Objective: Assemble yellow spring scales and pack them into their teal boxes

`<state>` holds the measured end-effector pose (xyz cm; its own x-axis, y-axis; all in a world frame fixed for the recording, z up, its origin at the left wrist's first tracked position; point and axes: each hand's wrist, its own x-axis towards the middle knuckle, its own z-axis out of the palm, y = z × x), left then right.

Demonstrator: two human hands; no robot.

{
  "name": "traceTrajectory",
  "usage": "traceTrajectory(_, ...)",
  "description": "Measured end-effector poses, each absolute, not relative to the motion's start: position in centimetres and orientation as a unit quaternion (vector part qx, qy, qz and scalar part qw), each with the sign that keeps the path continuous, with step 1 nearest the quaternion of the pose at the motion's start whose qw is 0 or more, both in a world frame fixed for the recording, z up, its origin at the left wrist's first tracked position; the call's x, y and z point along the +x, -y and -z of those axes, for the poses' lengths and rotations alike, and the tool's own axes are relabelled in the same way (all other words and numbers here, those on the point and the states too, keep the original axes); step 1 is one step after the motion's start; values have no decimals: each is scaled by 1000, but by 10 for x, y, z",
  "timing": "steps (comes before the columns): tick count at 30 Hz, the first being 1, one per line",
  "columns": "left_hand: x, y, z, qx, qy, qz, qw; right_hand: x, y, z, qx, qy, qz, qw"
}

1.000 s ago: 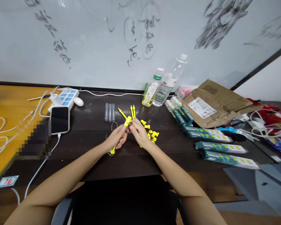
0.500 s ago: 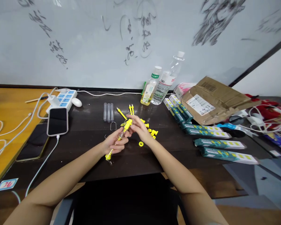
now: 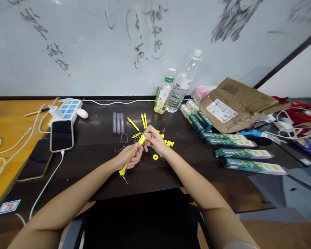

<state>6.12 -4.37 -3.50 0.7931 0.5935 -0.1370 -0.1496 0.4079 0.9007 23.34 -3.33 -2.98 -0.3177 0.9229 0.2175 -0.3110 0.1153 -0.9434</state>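
Head view, centre: a yellow-and-clear plastic tube (image 3: 142, 140), likely light and stiff, lies wrapped mid-length by the left hand (image 3: 129, 156) and pinched near its upper end by the right hand (image 3: 156, 140), best gripped clear of the wire (image 3: 125, 179).

The green band (image 3: 169, 80) on the smaller bottle (image 3: 162, 97) reads 东方树叶; red lettering on the larger bottle (image 3: 175, 98) is too small. Handwriting on the white label (image 3: 219, 108) of the cardboard package (image 3: 248, 100) seemingly ends in 92. A card (image 3: 9, 207) on the desk (image 3: 155, 178) bears a red number, perhaps 36. Characters on the whiteboard (image 3: 93, 62) and teal boxes (image 3: 245, 153) are illegible.
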Motion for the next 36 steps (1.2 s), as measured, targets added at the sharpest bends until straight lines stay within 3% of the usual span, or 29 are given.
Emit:
traceTrajectory(3, 62, 43, 38, 530, -256, -266, 764, 236, 31, 32, -283, 556, -604, 496)
traceTrajectory(8, 56, 40, 31, 490, -193, -175, 832, 239, 33, 32, -252, 580, -622, 462)
traceTrajectory(11, 56, 40, 31, 499, -204, -178, 823, 241, 34, 29, -252, 598, -618, 444)
traceTrajectory(19, 57, 43, 42, 673, -343, -275, 595, 241, 30, 35, -278, 608, -597, 443)
traceTrajectory(29, 53, 44, 37, 716, -351, -284, 532, 242, 30, 37, -294, 601, -592, 450)
traceTrajectory(36, 50, 43, 28, 803, -378, -315, 335, 245, 34, 33, -292, 604, -596, 440)
